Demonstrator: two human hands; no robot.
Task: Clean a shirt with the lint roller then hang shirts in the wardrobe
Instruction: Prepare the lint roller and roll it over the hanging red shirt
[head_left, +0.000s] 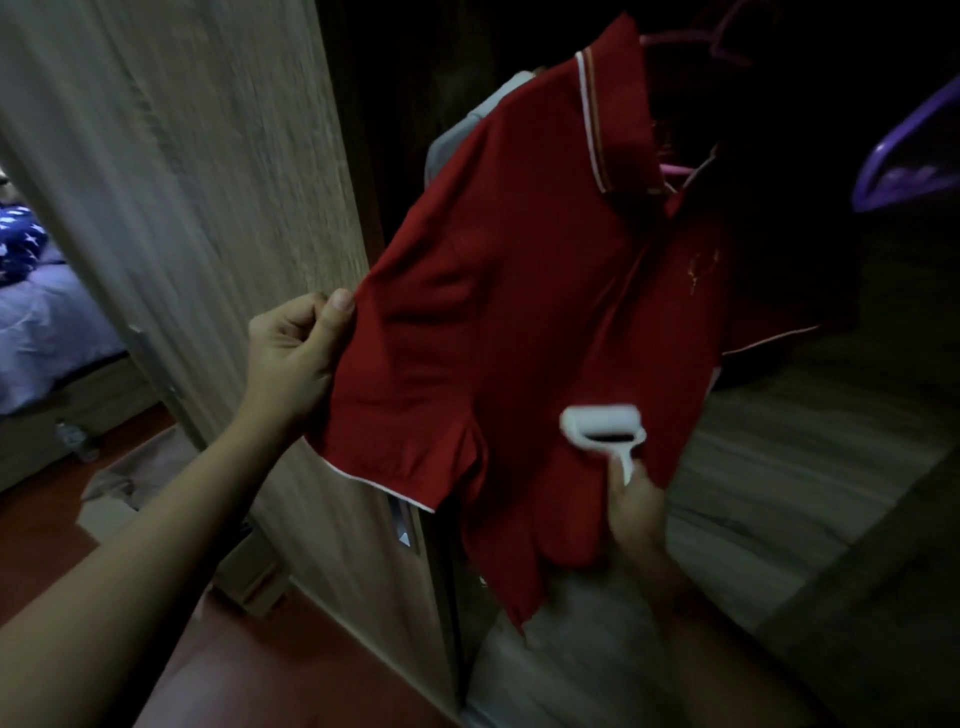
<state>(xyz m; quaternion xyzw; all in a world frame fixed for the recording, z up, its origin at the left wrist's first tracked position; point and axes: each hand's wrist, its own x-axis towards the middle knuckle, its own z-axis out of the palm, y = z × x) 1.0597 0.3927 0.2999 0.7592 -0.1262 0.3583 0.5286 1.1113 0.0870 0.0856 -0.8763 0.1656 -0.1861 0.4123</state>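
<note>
1. The left hand (293, 353) is closed, its thumb pressed against curled fingers. It pinches the sleeve edge of the shirt (519, 291) and draws it out sideways.
2. The right hand (636, 509), lower and off to the right of the left one, is wrapped round the handle of the roller (602, 423). Blur hides exactly how its fingers lie. The roller head sits on the shirt front just above that hand.
3. The shirt hangs on a pink hanger (675, 171) above and beyond both hands, in the wardrobe opening. The door (208, 156) is just behind the left hand.
4. The step looks like rolling the front. The cloth seems to have nothing firm behind it, so the left hand's pull must supply the tension; a slack panel would bunch under the roller.
5. Straight, overlapping strokes with light pressure should serve best.
6. For the lower front, shifting the pinch to the hem nearer the right hand would probably help.
7. Too hard a tug could slide the shirt off the hanger.
</note>
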